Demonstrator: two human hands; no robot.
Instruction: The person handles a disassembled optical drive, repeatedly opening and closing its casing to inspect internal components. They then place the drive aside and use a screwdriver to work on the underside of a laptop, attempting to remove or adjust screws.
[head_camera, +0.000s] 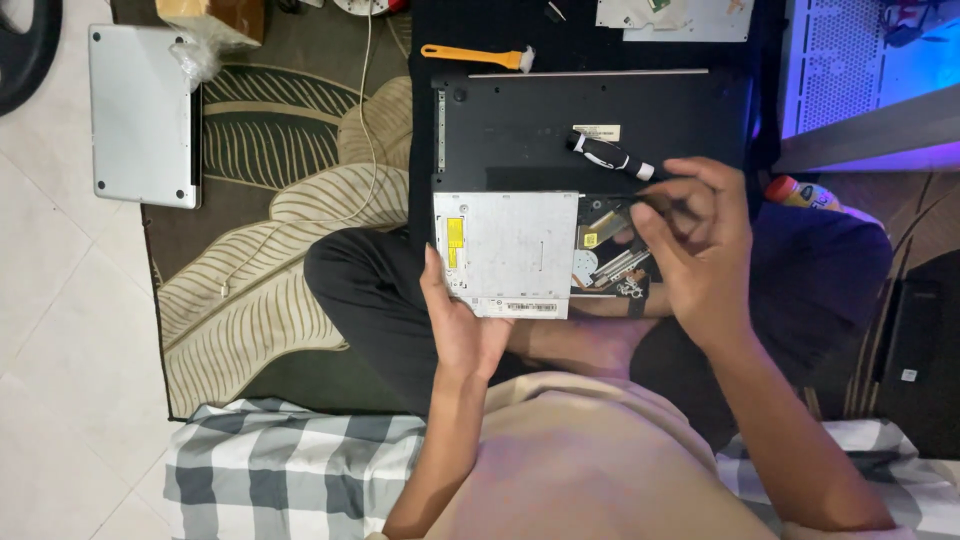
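Head view, looking straight down at my lap. An upturned black laptop (590, 130) lies in the centre of the frame on a black mat (425, 40), its underside facing me. A flat silver optical drive (508, 252) sits at the laptop's lower edge, centre of frame, part over my dark trouser leg (370, 300).

Left hand (462, 330): fingers wrapped along the drive's lower left edge, thumb up its left side, holding it. Right hand (700, 250), right of centre: fingers narrow, pinched together over the opened bay (610, 255) just right of the drive, where yellow and silver internals show. I cannot tell whether anything small is pinched between them.

A black-and-white screwdriver (610, 156) lies on the laptop's underside, just above the right hand, apart from the fingers.

Surroundings: orange-handled brush (475, 56) on the mat at upper centre. Silver laptop (143, 115), upside down, on the tiled floor (60, 330) at upper left. Leaf-patterned rug (270, 260) left of centre, with a thin white cable (368, 130) running down it. Checked grey-white cloth (270, 470) along the bottom. An orange-capped bottle (805, 192) at right, partly hidden.
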